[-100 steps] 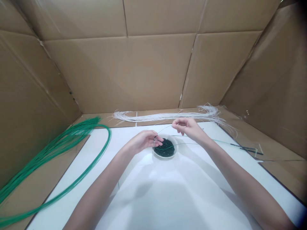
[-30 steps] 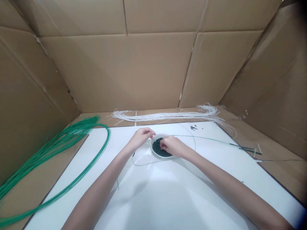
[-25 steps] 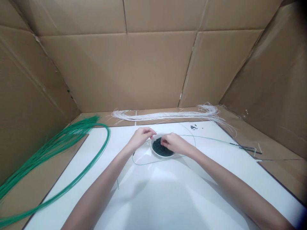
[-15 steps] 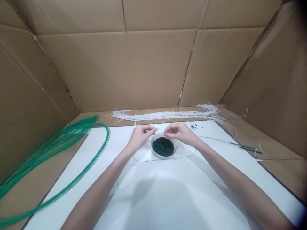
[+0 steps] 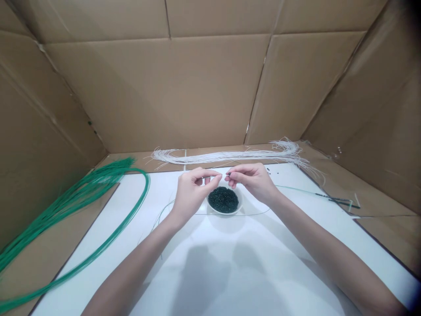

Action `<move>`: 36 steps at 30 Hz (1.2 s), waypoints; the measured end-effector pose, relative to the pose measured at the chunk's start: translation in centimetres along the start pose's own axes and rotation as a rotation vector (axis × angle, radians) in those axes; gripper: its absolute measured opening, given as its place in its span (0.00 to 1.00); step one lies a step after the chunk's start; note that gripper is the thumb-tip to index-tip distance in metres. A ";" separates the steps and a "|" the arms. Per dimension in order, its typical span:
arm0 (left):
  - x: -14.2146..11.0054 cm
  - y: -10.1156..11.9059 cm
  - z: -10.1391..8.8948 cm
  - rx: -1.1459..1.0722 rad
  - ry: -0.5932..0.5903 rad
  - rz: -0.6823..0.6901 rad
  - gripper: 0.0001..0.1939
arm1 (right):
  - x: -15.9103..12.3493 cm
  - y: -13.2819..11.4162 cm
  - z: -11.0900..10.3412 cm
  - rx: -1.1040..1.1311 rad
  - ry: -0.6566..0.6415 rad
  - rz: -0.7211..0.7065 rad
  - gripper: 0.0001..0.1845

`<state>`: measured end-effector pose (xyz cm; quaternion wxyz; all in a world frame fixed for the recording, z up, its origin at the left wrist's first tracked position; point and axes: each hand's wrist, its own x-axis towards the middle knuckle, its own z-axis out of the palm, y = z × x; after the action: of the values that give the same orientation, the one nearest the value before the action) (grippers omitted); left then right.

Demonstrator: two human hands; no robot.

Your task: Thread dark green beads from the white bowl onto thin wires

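Across the left edge of the desk [image 5: 279, 263] lies a bundle of green strands [image 5: 98, 254], its curved part on the white surface and the rest on cardboard [image 5: 95, 215]. Just beside the left forearm, a few thin green strands [image 5: 160, 216] arc over the desk. The left hand [image 5: 191, 188] is raised near the desk's middle, thumb and index finger pinched together on a thin strand [image 5: 204, 177]. Beyond the far edge, a bundle of white strands [image 5: 213, 157] stretches from behind the left hand to the far right corner. Between and below the hands stands a white bowl [image 5: 241, 205], upright, containing a heap of small dark beads [image 5: 223, 200]. A fine line passes along its near side. The right hand [image 5: 255, 181], its thumb and fingers closed on a dark bead [image 5: 228, 174], faces the left; the fingertips of the two are near but apart. Behind it, near the far edge, lie loose beads [image 5: 278, 173]. Farther right, a thin green line [image 5: 296, 189] leads to dark, slender lengths [image 5: 344, 202] at the right edge.
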<state>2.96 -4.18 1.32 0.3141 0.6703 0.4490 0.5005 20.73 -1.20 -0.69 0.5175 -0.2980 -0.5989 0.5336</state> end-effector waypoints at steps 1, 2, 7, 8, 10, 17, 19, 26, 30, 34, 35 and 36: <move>0.0 0.0 0.0 0.005 0.009 0.009 0.08 | 0.0 -0.1 0.0 0.004 -0.004 -0.004 0.03; -0.1 0.1 0.0 0.010 0.015 0.017 0.08 | -0.1 -0.1 0.1 0.005 -0.007 -0.008 0.03; -0.1 0.3 0.0 0.014 0.013 0.026 0.07 | -0.1 0.1 -0.1 0.001 -0.010 -0.042 0.04; -0.1 0.3 0.0 0.015 0.011 0.027 0.07 | -0.1 0.2 -0.1 0.002 -0.009 -0.049 0.04; -0.1 0.4 0.0 0.020 0.008 0.032 0.07 | 0.0 0.3 -0.2 0.002 -0.006 -0.059 0.04; -0.2 0.6 0.0 0.049 -0.004 0.048 0.06 | -0.1 0.3 0.1 -0.006 0.017 -0.055 0.05; -0.2 0.6 0.1 0.059 0.001 0.057 0.06 | -0.1 0.3 0.2 0.000 0.022 -0.059 0.05; -0.2 0.5 0.1 0.066 0.010 0.065 0.07 | -0.2 0.1 0.7 0.036 0.036 -0.084 0.05; -0.3 0.5 0.1 0.070 0.020 0.067 0.07 | -0.2 0.0 0.7 0.037 0.058 -0.086 0.05; -0.3 0.5 0.2 0.075 0.020 0.065 0.08 | -0.2 0.1 0.8 0.026 0.087 -0.096 0.05; -0.3 0.4 0.2 0.075 0.021 0.064 0.08 | -0.2 0.1 0.8 0.023 0.096 -0.099 0.05; -0.3 0.4 0.2 0.073 0.025 0.061 0.08 | -0.2 0.1 0.9 0.021 0.105 -0.100 0.05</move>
<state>3.28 -4.61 1.49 0.2682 0.6886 0.4501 0.5013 19.96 -1.69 -0.72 0.5775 -0.2898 -0.5792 0.4970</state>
